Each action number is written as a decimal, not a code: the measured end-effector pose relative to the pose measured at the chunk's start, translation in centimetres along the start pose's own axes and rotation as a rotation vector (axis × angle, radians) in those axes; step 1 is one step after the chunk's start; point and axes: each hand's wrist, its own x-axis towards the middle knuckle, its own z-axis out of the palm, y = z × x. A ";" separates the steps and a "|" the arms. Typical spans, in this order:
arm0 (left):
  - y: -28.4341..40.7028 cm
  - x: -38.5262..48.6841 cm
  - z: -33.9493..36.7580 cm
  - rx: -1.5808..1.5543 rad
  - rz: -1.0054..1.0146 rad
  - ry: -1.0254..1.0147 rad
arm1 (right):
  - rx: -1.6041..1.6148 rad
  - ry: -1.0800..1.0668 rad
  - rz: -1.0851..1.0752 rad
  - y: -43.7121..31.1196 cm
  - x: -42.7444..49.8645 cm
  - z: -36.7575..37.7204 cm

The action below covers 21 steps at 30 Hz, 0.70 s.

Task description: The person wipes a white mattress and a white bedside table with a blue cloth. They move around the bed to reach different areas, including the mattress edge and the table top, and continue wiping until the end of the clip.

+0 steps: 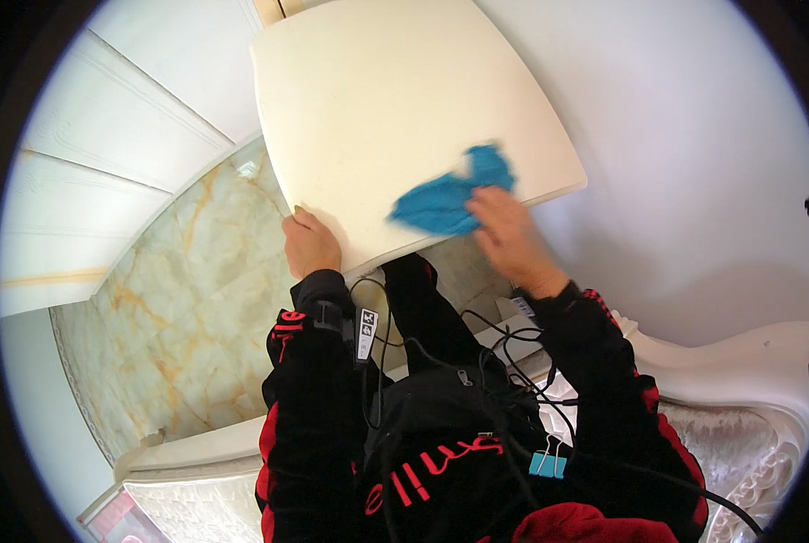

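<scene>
A cream-coloured panel (391, 102) with curved edges, perhaps the top of a small cabinet or table, lies before me. My left hand (311, 243) grips its near left corner, the thumb resting on the upper face. On the near right part of that face is a crumpled blue cloth (438, 203), blurred by motion. My right hand (510, 234), also blurred, holds the cloth at its right side, close to the panel's front edge. What supports the panel is hidden beneath it.
White wardrobe-like doors (126, 129) stand at the left above a marbled tile floor (187, 298). A pale wall (662, 170) rises on the right. Behind me is an ornate bed frame (723, 353) with a mattress (201, 502). Black cables (513, 336) hang around my lap.
</scene>
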 end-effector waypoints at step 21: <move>0.2 -0.1 0.0 -0.030 0.008 -0.002 | 0.015 0.107 -0.136 -6.9 6.0 6.5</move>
